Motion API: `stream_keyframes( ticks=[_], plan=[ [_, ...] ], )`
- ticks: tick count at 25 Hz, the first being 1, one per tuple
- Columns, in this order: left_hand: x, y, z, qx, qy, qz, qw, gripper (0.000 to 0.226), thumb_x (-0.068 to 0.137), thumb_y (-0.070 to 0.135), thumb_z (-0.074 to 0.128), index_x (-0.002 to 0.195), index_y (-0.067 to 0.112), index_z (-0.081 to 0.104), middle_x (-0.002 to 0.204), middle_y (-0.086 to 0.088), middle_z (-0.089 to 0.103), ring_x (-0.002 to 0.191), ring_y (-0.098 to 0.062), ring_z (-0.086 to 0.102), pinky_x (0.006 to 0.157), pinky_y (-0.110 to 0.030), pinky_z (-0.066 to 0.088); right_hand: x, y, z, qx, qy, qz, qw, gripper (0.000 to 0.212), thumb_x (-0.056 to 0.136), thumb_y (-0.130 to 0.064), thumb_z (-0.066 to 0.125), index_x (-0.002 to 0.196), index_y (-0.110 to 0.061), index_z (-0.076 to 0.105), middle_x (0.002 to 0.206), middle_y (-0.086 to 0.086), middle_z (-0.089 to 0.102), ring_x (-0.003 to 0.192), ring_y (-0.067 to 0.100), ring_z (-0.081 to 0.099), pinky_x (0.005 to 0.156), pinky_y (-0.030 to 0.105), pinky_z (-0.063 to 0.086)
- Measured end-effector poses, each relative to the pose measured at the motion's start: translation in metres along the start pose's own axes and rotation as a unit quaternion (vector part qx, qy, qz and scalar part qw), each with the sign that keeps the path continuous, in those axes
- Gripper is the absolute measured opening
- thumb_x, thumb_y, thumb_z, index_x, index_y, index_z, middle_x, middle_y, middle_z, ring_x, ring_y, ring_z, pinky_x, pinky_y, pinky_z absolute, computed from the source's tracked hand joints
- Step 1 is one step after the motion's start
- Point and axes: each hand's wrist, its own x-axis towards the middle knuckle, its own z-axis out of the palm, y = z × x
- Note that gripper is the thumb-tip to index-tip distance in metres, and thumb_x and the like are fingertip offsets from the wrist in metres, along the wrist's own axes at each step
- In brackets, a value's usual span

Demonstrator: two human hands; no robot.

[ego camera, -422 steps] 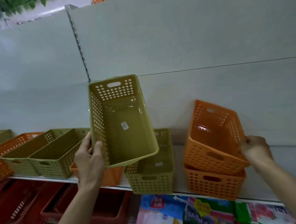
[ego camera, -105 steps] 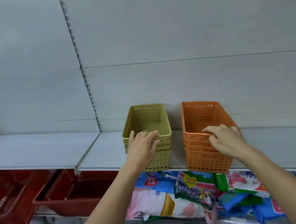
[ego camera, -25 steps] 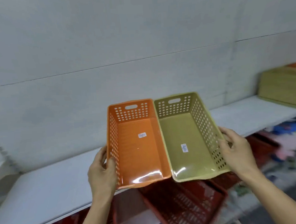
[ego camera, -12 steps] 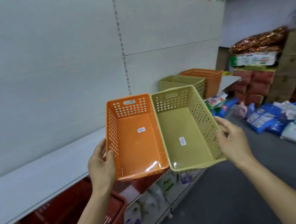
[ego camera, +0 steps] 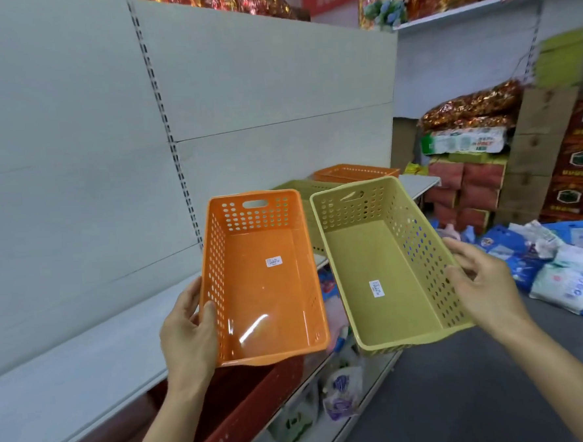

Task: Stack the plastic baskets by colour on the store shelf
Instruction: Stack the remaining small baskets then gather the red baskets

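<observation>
My left hand point(ego camera: 187, 333) grips the left wall of an orange perforated basket point(ego camera: 263, 284), held in the air with its open top facing me. My right hand point(ego camera: 481, 284) grips the right wall of an olive-green basket point(ego camera: 385, 269), held beside the orange one and slightly apart from it. Each has a small white sticker on its floor. Farther along the white shelf point(ego camera: 87, 363) stand a green stack point(ego camera: 301, 187) and an orange stack point(ego camera: 355, 172), both partly hidden behind the held baskets.
Red baskets point(ego camera: 240, 412) sit on the lower shelf below my left hand. Packaged goods point(ego camera: 559, 272) lie on the grey floor at right, with boxes and bags point(ego camera: 467, 162) piled against the far wall. Wrapped goods fill the top shelf point(ego camera: 458, 9).
The view has swung further right along the aisle, and the stacks are nearer. The two held baskets have drifted slightly apart; both hands keep their grips.
</observation>
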Motion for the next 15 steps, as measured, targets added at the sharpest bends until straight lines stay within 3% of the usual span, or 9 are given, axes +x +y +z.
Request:
stream_keyframes(
  ticks=[2,4,8,13,15],
  plan=[
    [0.023,-0.002,0.028,-0.006,0.028,-0.005,1.000,0.045,0.095,0.017,0.057,0.137,0.032,0.053,0.127,0.007,0.066,0.110,-0.023,0.067,0.091,-0.052,0.055,0.047,0.009,0.006,0.010,-0.005,-0.020,1.000,0.046,0.089,0.001,0.054,0.127,-0.024,0.061,0.115,-0.008,0.066,0.090,-0.005,0.063,0.085,0.039,0.053],
    [0.047,-0.002,0.056,-0.011,0.063,-0.011,0.998,0.045,0.096,0.018,0.057,0.139,0.031,0.052,0.130,0.003,0.065,0.107,-0.025,0.068,0.089,-0.053,0.056,0.097,0.013,0.015,0.027,-0.014,-0.039,0.999,0.044,0.089,0.004,0.053,0.127,-0.018,0.061,0.111,0.000,0.069,0.094,0.008,0.067,0.083,0.032,0.052],
    [0.089,0.001,0.105,-0.001,0.113,-0.025,0.993,0.045,0.097,0.017,0.056,0.140,0.028,0.051,0.132,-0.001,0.063,0.101,-0.025,0.068,0.084,-0.051,0.058,0.196,0.005,0.037,0.053,-0.049,-0.080,0.994,0.041,0.091,0.003,0.053,0.128,-0.013,0.060,0.111,-0.001,0.068,0.092,0.003,0.068,0.070,0.011,0.054],
    [0.122,0.006,0.148,0.017,0.159,-0.023,0.987,0.045,0.097,0.017,0.057,0.140,0.029,0.051,0.121,0.011,0.063,0.107,-0.023,0.067,0.089,-0.053,0.056,0.301,-0.001,0.082,0.115,-0.060,-0.120,0.984,0.041,0.090,0.003,0.053,0.128,-0.012,0.060,0.109,0.003,0.069,0.086,0.004,0.069,0.072,0.013,0.055],
    [0.128,0.007,0.158,0.025,0.186,-0.020,0.982,0.046,0.096,0.017,0.058,0.140,0.029,0.051,0.121,0.012,0.063,0.108,-0.022,0.067,0.090,-0.052,0.056,0.337,-0.001,0.105,0.142,-0.074,-0.136,0.978,0.040,0.091,0.001,0.053,0.128,-0.013,0.060,0.113,0.008,0.070,0.097,0.012,0.068,0.081,0.023,0.057]
  ],
)
